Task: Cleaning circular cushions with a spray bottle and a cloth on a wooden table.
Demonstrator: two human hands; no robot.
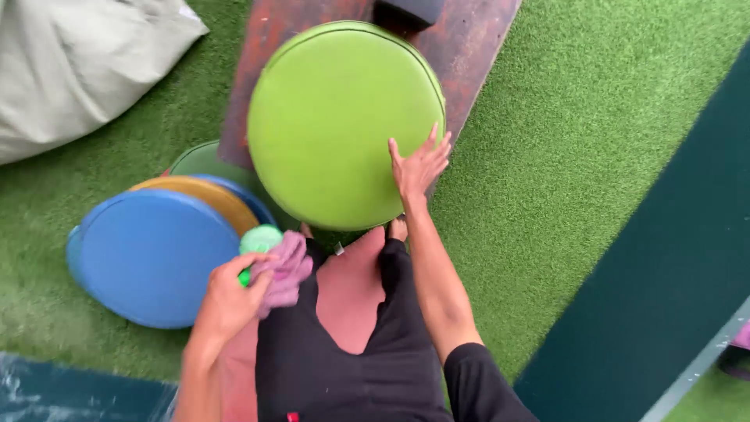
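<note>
Head view, right hand (418,166) spread flat on green round cushion (344,125), left hand (228,301) gripping pink cloth (287,270) and green bottle (259,242), blue cushion (152,258) beside.

Right hand (419,166) flat on lower right edge of round green cushion (344,125), fingers spread. Cushion rests on reddish-brown wooden board (469,47). Left hand (230,297) closed around pink cloth (287,270) plus small green object (259,238), object partly hidden. Just left: stack of round cushions, blue one (148,258) in front, yellow (203,191) and dark green (201,159) edges behind. Artificial grass (562,156) underneath. Grey beanbag (78,62) top left.
</note>
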